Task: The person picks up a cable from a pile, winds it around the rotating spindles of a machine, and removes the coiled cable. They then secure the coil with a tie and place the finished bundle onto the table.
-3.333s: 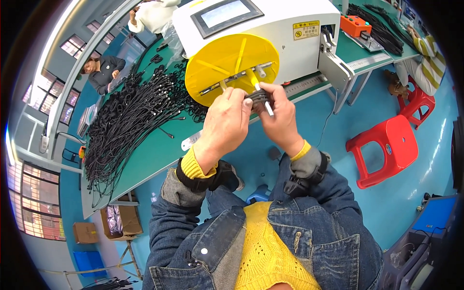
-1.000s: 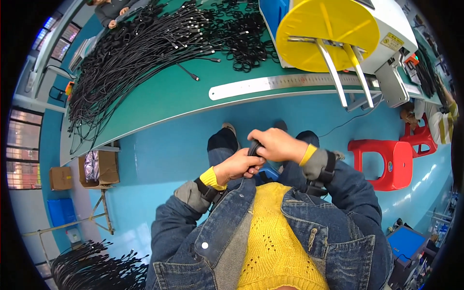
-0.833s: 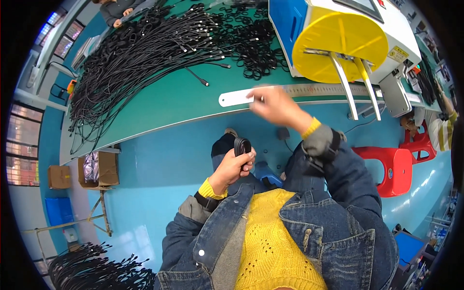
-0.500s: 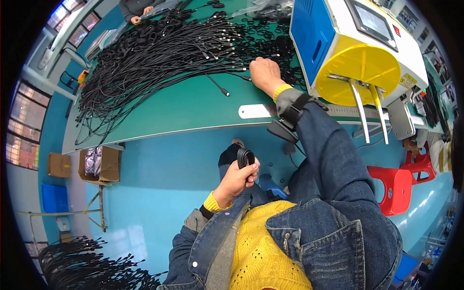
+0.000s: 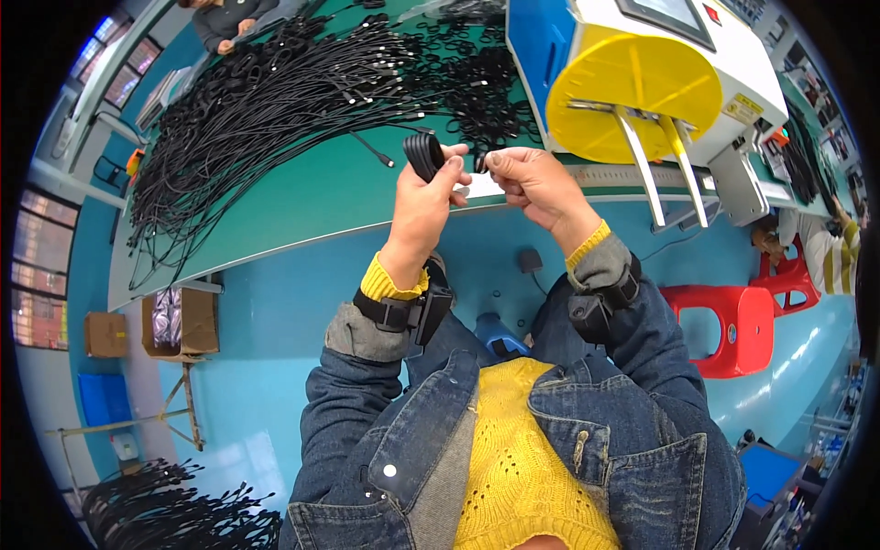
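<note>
My left hand point(image 5: 420, 206) is closed around a coiled black cable point(image 5: 423, 156), held upright above the table's front edge. My right hand point(image 5: 541, 188) faces it from the right, a short gap away. Its thumb and forefinger pinch a small black loop point(image 5: 479, 162), like the many small black loops point(image 5: 481, 115) piled on the table. Behind my left hand, one cable end with a plug point(image 5: 385, 159) sticks out from a large heap of black cables point(image 5: 266, 124).
A white and blue machine point(image 5: 632, 82) with a yellow disc and two prongs stands at the right of the green table point(image 5: 275, 206). Red stools point(image 5: 733, 330) are at the right. Cartons point(image 5: 188, 321) and more cables point(image 5: 174, 509) lie left. Another person's hands point(image 5: 234, 37) are at the far left.
My right hand has come back from the table with a small black loop. My left hand has risen with the coiled cable, and the two hands are now close together.
</note>
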Demonstrator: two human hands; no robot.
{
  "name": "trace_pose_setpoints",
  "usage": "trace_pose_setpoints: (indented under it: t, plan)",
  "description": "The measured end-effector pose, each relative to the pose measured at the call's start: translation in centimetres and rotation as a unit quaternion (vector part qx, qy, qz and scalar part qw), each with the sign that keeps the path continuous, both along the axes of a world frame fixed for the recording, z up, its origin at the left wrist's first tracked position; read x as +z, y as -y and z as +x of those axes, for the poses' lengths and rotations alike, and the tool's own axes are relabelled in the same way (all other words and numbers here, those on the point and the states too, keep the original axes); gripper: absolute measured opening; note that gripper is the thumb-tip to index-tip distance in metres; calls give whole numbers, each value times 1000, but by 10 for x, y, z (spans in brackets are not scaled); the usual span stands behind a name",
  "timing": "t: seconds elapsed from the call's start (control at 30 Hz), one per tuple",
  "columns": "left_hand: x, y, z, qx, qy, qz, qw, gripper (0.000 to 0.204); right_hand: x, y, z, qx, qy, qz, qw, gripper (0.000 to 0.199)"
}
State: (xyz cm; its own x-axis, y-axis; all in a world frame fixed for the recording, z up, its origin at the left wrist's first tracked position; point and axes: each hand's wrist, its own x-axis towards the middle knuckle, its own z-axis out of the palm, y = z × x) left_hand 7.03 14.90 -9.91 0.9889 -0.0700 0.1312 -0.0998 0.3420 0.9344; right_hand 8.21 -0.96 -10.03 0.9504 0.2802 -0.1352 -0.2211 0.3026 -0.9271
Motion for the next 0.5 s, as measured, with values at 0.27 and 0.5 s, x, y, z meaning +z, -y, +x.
trace_pose_setpoints:
  t: [0.27, 0.5]
  plan:
    - [-14, 30, 6, 37, 63, 151, 986, 9, -13, -2, -7, -87, 45, -34, 995, 17]
    - [-33, 6, 48, 164, 121, 334, 920, 15, -10, -2, 3, -158, 22, 62, 985, 18]
